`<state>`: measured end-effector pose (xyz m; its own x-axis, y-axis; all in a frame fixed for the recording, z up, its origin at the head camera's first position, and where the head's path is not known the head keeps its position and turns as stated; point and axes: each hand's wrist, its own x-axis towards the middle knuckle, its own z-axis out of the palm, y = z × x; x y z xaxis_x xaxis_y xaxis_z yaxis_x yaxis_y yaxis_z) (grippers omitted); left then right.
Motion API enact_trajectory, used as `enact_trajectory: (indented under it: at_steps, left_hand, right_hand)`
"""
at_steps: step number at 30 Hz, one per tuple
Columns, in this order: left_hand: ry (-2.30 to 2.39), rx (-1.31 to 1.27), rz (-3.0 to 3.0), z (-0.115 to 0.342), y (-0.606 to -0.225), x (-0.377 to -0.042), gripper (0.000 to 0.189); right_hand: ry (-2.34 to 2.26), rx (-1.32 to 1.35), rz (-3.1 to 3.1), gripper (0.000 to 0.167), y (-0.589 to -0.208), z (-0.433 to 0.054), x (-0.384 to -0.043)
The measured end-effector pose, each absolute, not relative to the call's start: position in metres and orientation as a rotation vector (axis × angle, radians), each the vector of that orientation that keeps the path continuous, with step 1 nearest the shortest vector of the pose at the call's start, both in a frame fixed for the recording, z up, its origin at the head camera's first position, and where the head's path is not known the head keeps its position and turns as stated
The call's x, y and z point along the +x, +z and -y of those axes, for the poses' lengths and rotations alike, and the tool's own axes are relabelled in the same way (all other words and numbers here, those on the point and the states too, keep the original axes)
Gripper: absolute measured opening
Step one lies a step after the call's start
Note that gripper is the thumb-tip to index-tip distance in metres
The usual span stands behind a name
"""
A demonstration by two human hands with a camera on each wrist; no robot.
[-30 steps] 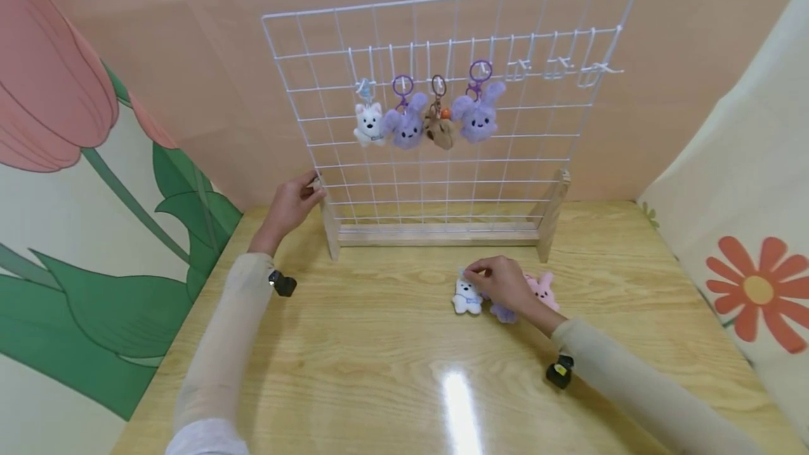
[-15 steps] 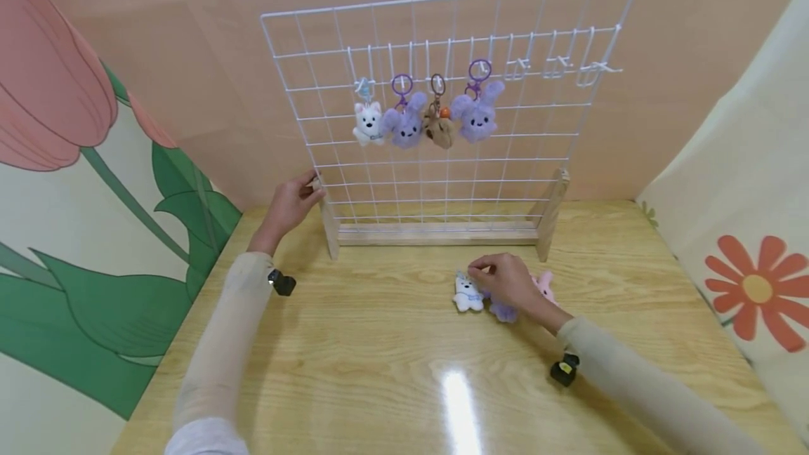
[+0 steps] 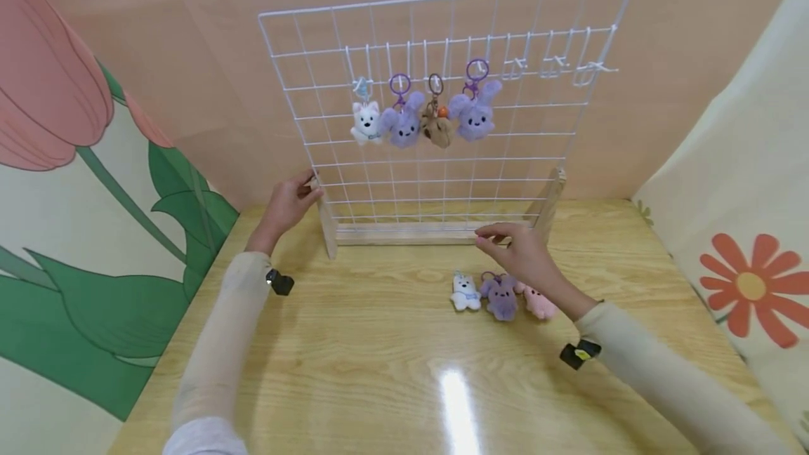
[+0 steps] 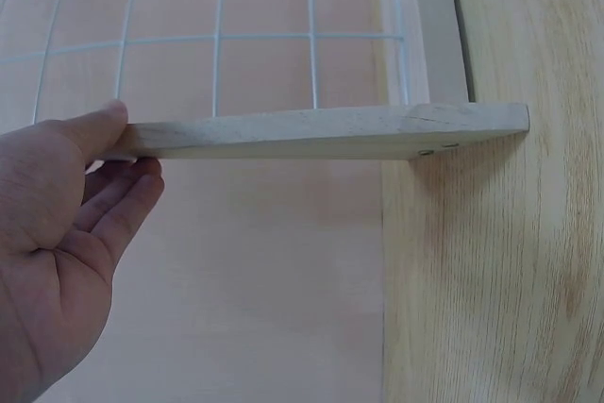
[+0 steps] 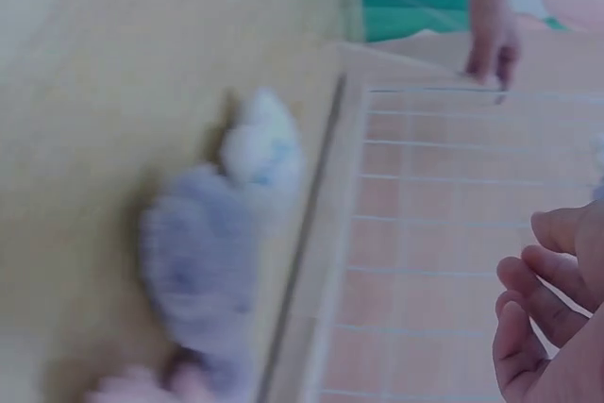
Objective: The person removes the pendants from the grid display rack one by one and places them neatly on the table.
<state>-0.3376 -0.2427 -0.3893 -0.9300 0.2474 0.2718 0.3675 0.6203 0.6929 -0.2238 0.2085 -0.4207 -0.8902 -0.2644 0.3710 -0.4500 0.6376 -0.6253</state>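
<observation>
My left hand pinches the top of the wooden side support of a white wire grid rack, thumb on one face and fingers on the other. My right hand is raised in front of the rack's bottom bar, fingers loosely bent, nothing seen between them in the right wrist view. Below and beside it on the table lie a white dog plush keychain, a purple rabbit plush keychain and a pink plush keychain, partly behind the wrist. The white and purple ones look blurred in the right wrist view.
Across the wire grid hang a white dog keychain, two purple rabbit keychains and a brown plush keychain. Bare white hooks are at the grid's right. The wooden table reaches patterned backdrops.
My right hand has left the white dog keychain and risen up and away toward the rack, uncovering the purple rabbit and more of the pink plush. The left hand keeps its grip.
</observation>
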Motion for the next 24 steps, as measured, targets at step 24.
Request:
enact_trajectory:
  at_steps: [24]
  left_hand:
    - [-1.191, -0.523, 2.691, 0.243, -0.390, -0.338, 0.056]
  right_hand:
    - [1.059, 0.436, 2.344, 0.029, -0.293, -0.209, -0.234]
